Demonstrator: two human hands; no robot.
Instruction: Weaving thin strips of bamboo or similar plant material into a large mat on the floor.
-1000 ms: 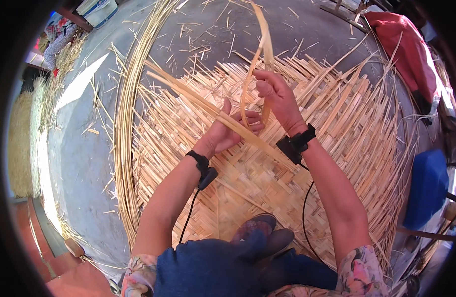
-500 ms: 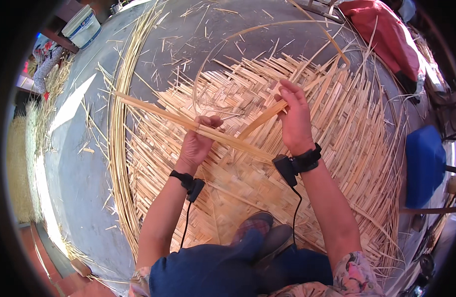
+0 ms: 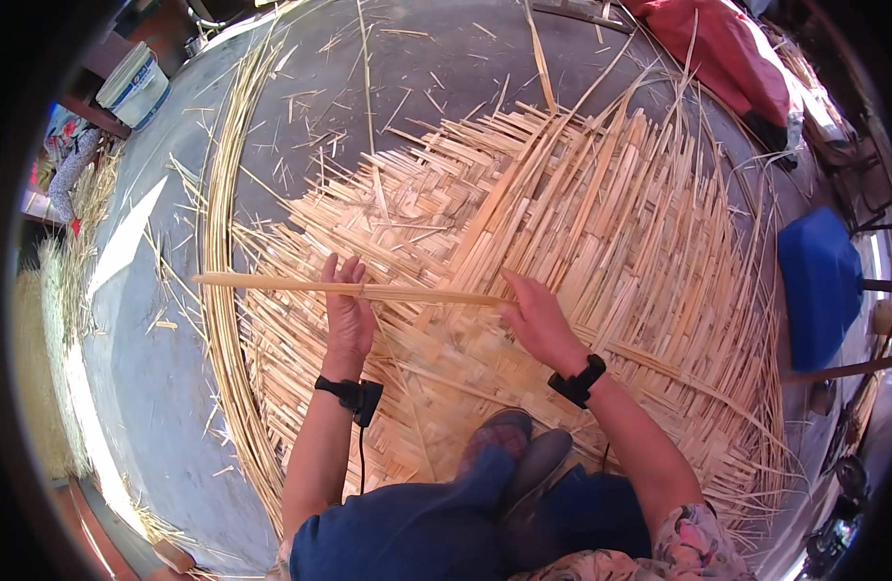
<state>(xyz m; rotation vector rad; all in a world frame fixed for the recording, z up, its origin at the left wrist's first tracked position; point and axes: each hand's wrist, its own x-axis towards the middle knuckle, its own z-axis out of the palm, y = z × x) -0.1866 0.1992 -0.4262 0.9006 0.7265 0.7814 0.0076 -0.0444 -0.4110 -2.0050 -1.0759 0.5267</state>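
A pale bamboo strip (image 3: 417, 293) stretches nearly level between my hands, above a partly woven bamboo mat (image 3: 446, 373). My left hand (image 3: 348, 320) supports it loosely, fingers pointing up and the strip crossing them. Its left end reaches over a bundle of long thin strips (image 3: 218, 208). My right hand (image 3: 545, 327) is closed at the strip's right end; the fingertips are partly hidden. Both feet, in dark shoes (image 3: 543, 460), rest on the mat's near part. Loose strip ends fan out along the mat's far and right edges.
Splinters litter the grey floor (image 3: 301, 58) beyond the mat. A white bucket (image 3: 136, 87) stands far left, and a red cloth (image 3: 722, 58) lies far right. On the right is a blue plastic object (image 3: 819, 290). One strip (image 3: 541, 58) juts out past the mat's far edge.
My right hand has come down and left, from a second, slanted strip to the right end of the held one. The held strip has swung level, and the large curved strip no longer arches over the mat.
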